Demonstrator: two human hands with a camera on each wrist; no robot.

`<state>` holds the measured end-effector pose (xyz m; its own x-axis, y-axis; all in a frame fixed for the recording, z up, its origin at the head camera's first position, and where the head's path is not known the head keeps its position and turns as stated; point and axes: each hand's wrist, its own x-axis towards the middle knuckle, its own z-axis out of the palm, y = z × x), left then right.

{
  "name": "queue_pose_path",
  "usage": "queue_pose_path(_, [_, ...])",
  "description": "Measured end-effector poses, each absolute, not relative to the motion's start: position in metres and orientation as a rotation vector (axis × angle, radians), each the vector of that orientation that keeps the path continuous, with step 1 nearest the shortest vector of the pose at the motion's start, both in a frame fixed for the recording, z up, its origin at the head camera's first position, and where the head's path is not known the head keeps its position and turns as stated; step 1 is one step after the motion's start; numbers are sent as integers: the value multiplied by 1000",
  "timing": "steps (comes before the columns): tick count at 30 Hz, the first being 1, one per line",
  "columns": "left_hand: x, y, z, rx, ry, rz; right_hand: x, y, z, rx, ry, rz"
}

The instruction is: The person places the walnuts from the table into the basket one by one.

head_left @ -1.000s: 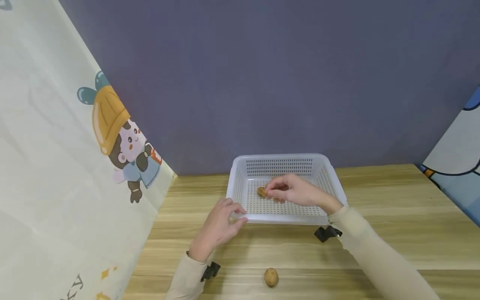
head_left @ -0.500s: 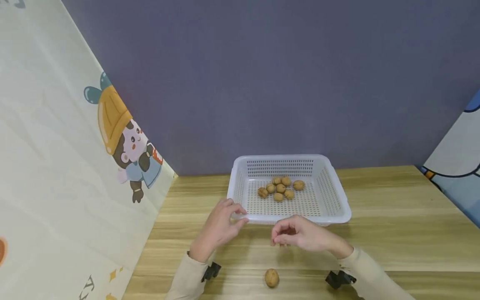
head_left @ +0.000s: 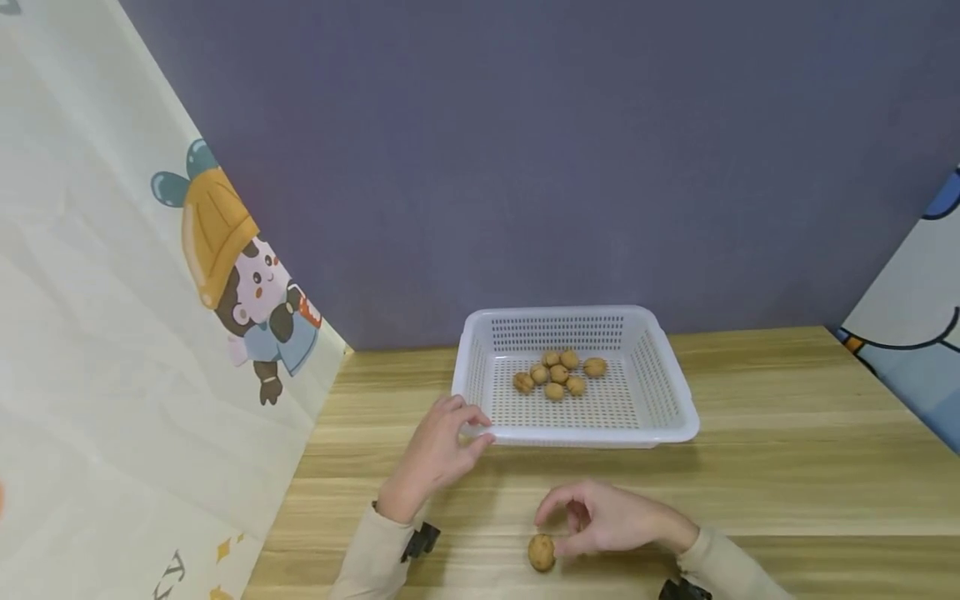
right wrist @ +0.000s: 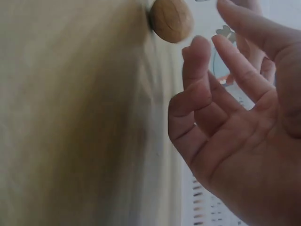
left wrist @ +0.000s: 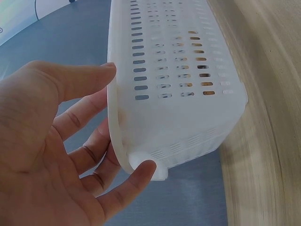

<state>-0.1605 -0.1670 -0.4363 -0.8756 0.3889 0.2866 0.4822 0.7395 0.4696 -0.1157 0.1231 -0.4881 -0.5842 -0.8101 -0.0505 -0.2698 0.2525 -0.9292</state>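
A white perforated plastic basket (head_left: 585,437) stands on the table against the dark backdrop, with several walnuts (head_left: 559,374) grouped on its floor. At its near left corner my left hand (head_left: 427,461) pinches the rim; in the left wrist view the thumb lies on one side of the basket wall (left wrist: 146,113) and the fingers on the other. One lone walnut (head_left: 541,553) lies on the table in front. Just above and right of it is my right hand (head_left: 622,518), thumb and forefinger spread apart, thumb tip right at the shell. The right wrist view shows that walnut (right wrist: 172,20) beyond the fingers.
The wooden table (head_left: 787,433) spreads to both sides of the basket. Behind it rises a dark grey-blue panel (head_left: 562,158). A white sheet with a cartoon figure (head_left: 258,283) borders the left side, and another printed sheet (head_left: 907,308) stands at the right.
My right hand has come out of the basket, back over its near rim and down to the lone walnut, its fingers spreading. The left hand has stayed on the rim.
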Motion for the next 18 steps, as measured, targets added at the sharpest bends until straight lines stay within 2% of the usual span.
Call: queue_pose_path(18, [-160,-166,-435,-683,-2776,-824,-109,117,-501,-958,1903,-1339])
